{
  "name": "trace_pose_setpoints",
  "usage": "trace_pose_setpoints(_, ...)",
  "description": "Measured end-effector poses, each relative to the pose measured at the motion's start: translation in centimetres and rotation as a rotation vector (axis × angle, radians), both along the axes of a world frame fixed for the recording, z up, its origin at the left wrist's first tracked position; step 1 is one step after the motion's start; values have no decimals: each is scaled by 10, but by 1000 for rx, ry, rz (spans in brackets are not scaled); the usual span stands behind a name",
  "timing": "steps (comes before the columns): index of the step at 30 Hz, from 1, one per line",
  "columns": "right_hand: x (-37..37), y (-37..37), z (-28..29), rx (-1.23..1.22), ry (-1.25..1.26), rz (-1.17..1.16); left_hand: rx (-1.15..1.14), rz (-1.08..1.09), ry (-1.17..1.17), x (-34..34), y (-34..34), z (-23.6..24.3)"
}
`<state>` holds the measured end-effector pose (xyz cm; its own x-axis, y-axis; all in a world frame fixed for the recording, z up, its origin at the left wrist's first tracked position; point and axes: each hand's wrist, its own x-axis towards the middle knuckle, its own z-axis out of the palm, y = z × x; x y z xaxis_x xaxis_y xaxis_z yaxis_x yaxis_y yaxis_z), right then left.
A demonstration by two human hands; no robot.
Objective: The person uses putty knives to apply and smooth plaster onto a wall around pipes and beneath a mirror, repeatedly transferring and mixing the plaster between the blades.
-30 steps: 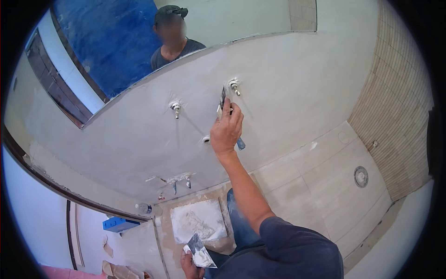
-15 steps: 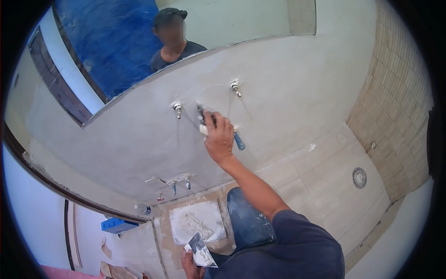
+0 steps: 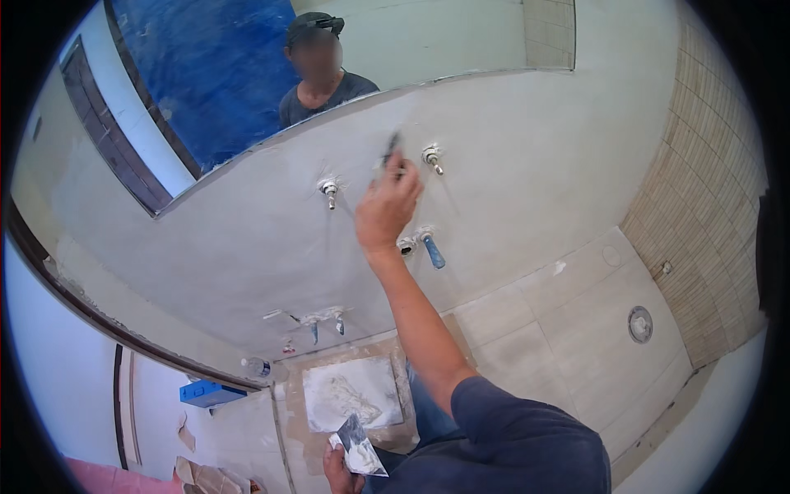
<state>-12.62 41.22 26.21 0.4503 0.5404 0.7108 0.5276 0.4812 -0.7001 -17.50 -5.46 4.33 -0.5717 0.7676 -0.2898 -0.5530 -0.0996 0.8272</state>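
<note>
My right hand (image 3: 385,211) is raised against the grey plastered wall (image 3: 527,165), shut on a small putty knife (image 3: 390,151). Its blade touches the wall between two capped pipe stubs, a left stub (image 3: 329,191) and a right stub (image 3: 431,156). A blue-capped pipe (image 3: 432,251) sticks out just below my wrist. Low down, my left hand (image 3: 339,471) grips a flat scraper (image 3: 359,449) loaded with white putty.
A large mirror (image 3: 461,41) above the wall reflects a person in a dark cap and shirt. On the floor lie a board smeared with white putty (image 3: 350,392), a blue box (image 3: 210,393) and a plastic bottle (image 3: 257,366). A round drain (image 3: 639,323) sits in the tiled floor.
My right hand swept the putty knife left and down toward the left stub, then back up between the two stubs. The left hand with the scraper stayed put.
</note>
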Motion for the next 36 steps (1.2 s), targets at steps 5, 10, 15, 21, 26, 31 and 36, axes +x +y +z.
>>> trace_pose_setpoints(5, 4, -29, -11, -40, -155, 276, 2, 31, -4, 2, 1, -6)
trace_pose_setpoints(10, 33, -12, 17, 26, 319, 163, 32, 13, -4, 2, 4, -4)
trace_pose_setpoints(15, 26, -2, 47, -72, 446, 176, 38, 5, -8, 3, 4, -1)
trace_pose_setpoints(21, 27, 4, 56, -166, 463, 214, 62, 43, -9, 2, -1, 8)
trace_pose_setpoints(26, 0, 4, 61, -160, 232, 30, 65, 53, -27, -1, -8, 1)
trace_pose_setpoints(31, -7, -25, 29, -44, -181, 123, 11, 20, -37, -5, -7, -14)
trace_pose_setpoints(36, 28, -14, 17, 30, 236, 245, 57, 17, -42, -4, -2, -19)
